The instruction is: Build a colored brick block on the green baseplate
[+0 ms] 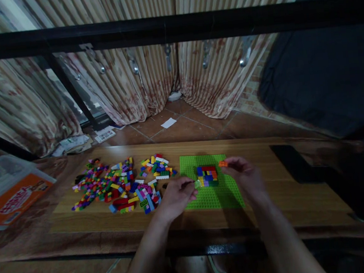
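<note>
Left of the green baseplate, scattered bricks; rightward, a dark slab.

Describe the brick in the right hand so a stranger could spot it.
On the wooden table lies a green baseplate with a small stacked build on it. Just right of the build, the right hand pinches a small orange brick at its fingertips. The left hand holds a pale green piece; the loose pile lies far left.
</note>
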{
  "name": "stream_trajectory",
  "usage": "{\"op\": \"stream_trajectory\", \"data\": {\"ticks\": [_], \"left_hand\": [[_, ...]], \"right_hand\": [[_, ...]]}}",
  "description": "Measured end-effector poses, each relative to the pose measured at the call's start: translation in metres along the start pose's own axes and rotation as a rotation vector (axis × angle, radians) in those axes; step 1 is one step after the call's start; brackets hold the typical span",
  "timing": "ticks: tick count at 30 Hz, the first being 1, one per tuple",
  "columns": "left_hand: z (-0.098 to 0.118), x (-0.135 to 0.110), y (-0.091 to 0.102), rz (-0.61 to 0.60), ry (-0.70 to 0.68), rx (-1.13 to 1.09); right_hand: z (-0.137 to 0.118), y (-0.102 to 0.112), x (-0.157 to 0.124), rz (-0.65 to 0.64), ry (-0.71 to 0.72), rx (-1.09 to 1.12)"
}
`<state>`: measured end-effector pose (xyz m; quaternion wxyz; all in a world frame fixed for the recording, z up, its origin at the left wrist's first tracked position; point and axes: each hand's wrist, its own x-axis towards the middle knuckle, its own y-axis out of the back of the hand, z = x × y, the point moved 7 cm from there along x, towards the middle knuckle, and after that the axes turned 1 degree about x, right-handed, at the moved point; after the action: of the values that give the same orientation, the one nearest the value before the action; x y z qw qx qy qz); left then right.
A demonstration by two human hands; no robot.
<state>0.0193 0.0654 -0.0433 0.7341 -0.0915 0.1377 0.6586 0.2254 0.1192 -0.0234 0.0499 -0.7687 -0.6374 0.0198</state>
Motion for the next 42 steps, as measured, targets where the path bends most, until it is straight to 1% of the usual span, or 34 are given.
{"op": "stream_trajectory", "data": {"ticks": [1,3,8,12,17,24,30,36,42], "left_hand": [[-0.002,0.003,-0.004,0.001,-0.016,0.019],[-0.006,0.010,-0.008,0.015,-0.047,0.057],[-0.013,0.026,-0.007,0.079,-0.117,0.201],[-0.008,0.028,-0.006,0.118,-0.176,0.393],[0.004,0.024,-0.007,0.174,-0.216,0.521],[0.015,0.026,-0.012,0.236,-0.220,0.680],[0.016,0.027,-0.016,0.265,-0.194,0.759],[0.018,0.028,-0.017,0.285,-0.199,0.752],[0.021,0.025,-0.020,0.289,-0.236,0.721]], "right_hand": [[0.004,0.004,0.002,0.014,-0.012,-0.021],[0.009,0.005,0.004,0.007,-0.025,-0.071],[0.009,-0.005,0.000,-0.018,0.015,-0.197],[0.004,-0.011,-0.003,-0.060,0.023,-0.250],[0.004,-0.012,-0.005,-0.115,0.028,-0.272],[0.008,-0.009,-0.004,-0.109,0.004,-0.244],[0.005,-0.009,-0.004,-0.095,0.010,-0.262],[0.006,-0.010,-0.004,-0.102,0.002,-0.260],[0.011,-0.003,-0.001,-0.073,-0.026,-0.378]]}}
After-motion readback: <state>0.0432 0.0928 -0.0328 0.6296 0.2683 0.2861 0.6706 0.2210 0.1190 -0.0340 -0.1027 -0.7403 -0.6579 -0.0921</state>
